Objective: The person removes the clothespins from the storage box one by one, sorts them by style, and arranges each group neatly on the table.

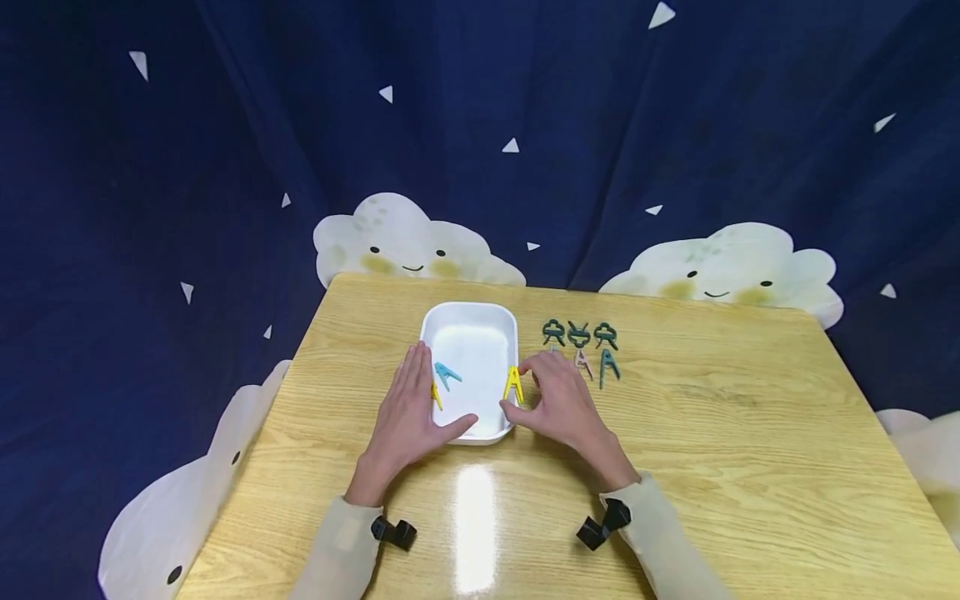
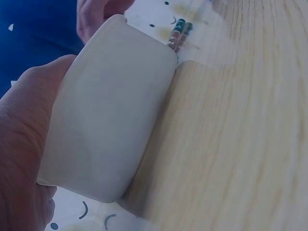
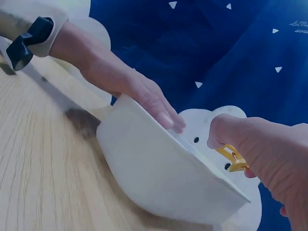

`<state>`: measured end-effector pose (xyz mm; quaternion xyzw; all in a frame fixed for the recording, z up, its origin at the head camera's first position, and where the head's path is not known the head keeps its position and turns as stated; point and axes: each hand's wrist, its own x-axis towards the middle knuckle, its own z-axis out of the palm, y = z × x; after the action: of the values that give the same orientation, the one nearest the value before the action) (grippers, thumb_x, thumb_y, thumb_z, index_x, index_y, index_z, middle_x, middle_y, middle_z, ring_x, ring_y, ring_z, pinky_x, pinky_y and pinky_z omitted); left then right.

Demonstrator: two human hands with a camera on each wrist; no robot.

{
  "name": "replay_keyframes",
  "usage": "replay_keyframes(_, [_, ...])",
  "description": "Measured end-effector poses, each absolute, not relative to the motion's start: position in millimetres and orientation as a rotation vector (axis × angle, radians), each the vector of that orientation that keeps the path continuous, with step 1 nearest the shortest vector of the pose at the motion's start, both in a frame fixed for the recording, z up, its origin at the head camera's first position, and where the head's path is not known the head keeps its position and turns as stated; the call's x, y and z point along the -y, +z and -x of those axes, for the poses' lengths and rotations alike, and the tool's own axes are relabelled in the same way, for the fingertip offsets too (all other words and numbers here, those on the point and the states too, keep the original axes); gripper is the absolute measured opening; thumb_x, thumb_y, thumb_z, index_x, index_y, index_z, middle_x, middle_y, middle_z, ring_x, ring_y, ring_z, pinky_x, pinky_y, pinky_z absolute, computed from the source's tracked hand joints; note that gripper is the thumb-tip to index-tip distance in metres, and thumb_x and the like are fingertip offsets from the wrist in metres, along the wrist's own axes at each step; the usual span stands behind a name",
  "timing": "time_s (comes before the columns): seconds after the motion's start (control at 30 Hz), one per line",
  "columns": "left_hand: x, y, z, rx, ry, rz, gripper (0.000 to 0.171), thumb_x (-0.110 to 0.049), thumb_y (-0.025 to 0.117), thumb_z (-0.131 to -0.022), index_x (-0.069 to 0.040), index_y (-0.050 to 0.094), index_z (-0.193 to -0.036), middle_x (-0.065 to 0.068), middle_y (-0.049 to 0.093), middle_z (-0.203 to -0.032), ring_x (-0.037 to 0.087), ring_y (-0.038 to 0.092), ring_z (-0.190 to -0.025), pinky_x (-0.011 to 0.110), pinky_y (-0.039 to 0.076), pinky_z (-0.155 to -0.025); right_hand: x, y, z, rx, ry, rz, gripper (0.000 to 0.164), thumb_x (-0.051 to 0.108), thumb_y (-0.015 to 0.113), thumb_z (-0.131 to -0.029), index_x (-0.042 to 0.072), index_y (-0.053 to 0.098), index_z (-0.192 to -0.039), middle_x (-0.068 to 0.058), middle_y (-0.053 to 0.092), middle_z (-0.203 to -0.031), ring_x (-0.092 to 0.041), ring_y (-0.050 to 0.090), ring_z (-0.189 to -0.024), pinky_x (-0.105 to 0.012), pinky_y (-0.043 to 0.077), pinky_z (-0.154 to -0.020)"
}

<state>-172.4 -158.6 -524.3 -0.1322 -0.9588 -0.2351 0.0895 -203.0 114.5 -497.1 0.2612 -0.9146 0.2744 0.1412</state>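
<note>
Navy curtain, white triangles, smiling clouds; pale wood table before it, bright light streak on top

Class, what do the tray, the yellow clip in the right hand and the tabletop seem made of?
Tray: probably plastic, satin; smooth, plain white walls.
Yellow clip: likely plastic, finish unclear; even, bright colour.
Tabletop: wood or wood-look laminate, glossy; grain lines, bright reflection.

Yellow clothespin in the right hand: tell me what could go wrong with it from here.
Yellow clothespin: only the thumb and fingers of the right hand hold it, by the tray's right rim, so it might slip and land outside.
White tray: the left hand rests over its left side; uneven pressure could shift it.
Pink clothespin: it lies close beside the right hand, which might nudge it.
</note>
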Motion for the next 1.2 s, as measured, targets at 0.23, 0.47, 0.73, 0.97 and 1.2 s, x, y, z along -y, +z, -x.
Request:
replay_keyframes(0.23, [158.7, -524.8, 173.2, 2.850, -0.693, 0.400, 0.133, -0.085, 0.062, -0.081, 0.002, 0.008, -0.166, 0.019, 0.009, -0.175, 0.032, 0.008, -0.162, 0.047, 0.017, -0.131, -141.2, -508.0, 201.8, 2.702, 0.770, -0.673, 0.052, 0.048, 0.083, -0.078, 0.008, 0.067, -0.106, -0.006, 0.060, -0.080, -0.020, 0.052, -0.081, -0.061, 0.037, -0.119])
replay_keyframes(0.47, [158.9, -525.0, 173.7, 2.839, -0.692, 0.399, 0.133, -0.086, 0.061, -0.081, 0.002, 0.009, -0.166, 0.019, 0.010, -0.174, 0.031, 0.008, -0.162, 0.047, 0.018, -0.130, -162.8, -519.7, 204.6, 2.738, 0.709, -0.619, 0.053, 0.051, 0.084, -0.076, 0.008, 0.069, -0.105, 0.000, 0.052, -0.073, -0.025, 0.056, -0.089, -0.048, 0.049, -0.098])
replay_keyframes(0.73, [158.8, -524.7, 173.2, 2.847, -0.702, 0.394, 0.133, -0.085, 0.061, -0.081, 0.002, 0.009, -0.166, 0.019, 0.010, -0.174, 0.030, 0.006, -0.162, 0.047, 0.017, -0.131, -174.4, -529.1, 206.3, 2.803, 0.604, -0.589, 0.055, 0.053, 0.087, -0.074, 0.007, 0.074, -0.102, 0.001, 0.060, -0.078, -0.022, 0.046, -0.079, -0.035, 0.037, -0.071])
replay_keyframes(0.97, [159.3, -525.3, 173.1, 2.849, -0.698, 0.392, 0.133, -0.086, 0.061, -0.080, 0.002, 0.009, -0.166, 0.019, 0.009, -0.174, 0.031, 0.008, -0.162, 0.047, 0.017, -0.131, -177.1, -536.8, 208.7, 2.815, 0.561, -0.600, 0.052, 0.052, 0.087, -0.075, 0.008, 0.075, -0.101, 0.002, 0.061, -0.080, -0.022, 0.045, -0.078, -0.035, 0.036, -0.071])
replay_keyframes(1.2, [159.5, -525.2, 173.5, 2.841, -0.699, 0.397, 0.133, -0.086, 0.061, -0.080, 0.002, 0.009, -0.166, 0.019, 0.010, -0.174, 0.031, 0.008, -0.162, 0.047, 0.018, -0.130, -178.1, -542.2, 210.1, 2.842, 0.509, -0.585, 0.056, 0.055, 0.084, -0.076, 0.007, 0.076, -0.104, -0.002, 0.069, -0.091, -0.025, 0.049, -0.082, -0.038, 0.040, -0.072])
